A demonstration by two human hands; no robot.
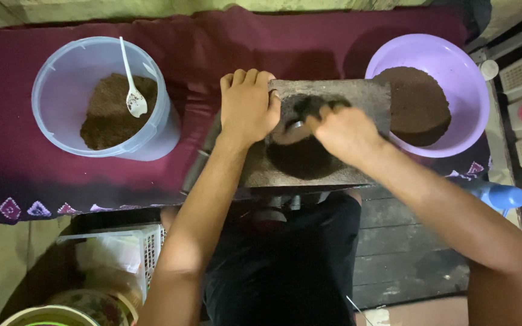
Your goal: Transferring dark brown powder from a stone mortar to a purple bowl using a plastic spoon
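Right under both hands sits the grey stone slab (pixel 327 136), with a dark patch of ground powder (pixel 300 158) spread across its middle. The right hand (pixel 342 130) is closed around a small dark tool (pixel 309 108), probably a scraper or brush, though blur and shadow leave its shape unclear, and it works at the top of that dark patch. The left hand (pixel 248 105) lies flat over the slab's left edge, fingers together and curled over the far rim, gripping nothing but the stone itself and bracing it.

That brace matters: steady pressure from the left hand should stop the slab rocking, and short, light strokes with the tool look the safest way to gather the powder without flicking it onto the maroon cloth (pixel 200 54) beneath.

Just beyond the right hand, touching the slab's far corner, is a purple bowl (pixel 475 78) holding a mound of fine dark powder (pixel 418 105). Well off past the left hand stands a clear plastic tub (pixel 52 78) with coarser brown grounds (pixel 113 111) and a white plastic spoon (pixel 131 78) resting in it. Near the right forearm lies a blue bottle (pixel 502 196); below the left elbow, a white basket (pixel 134 241).
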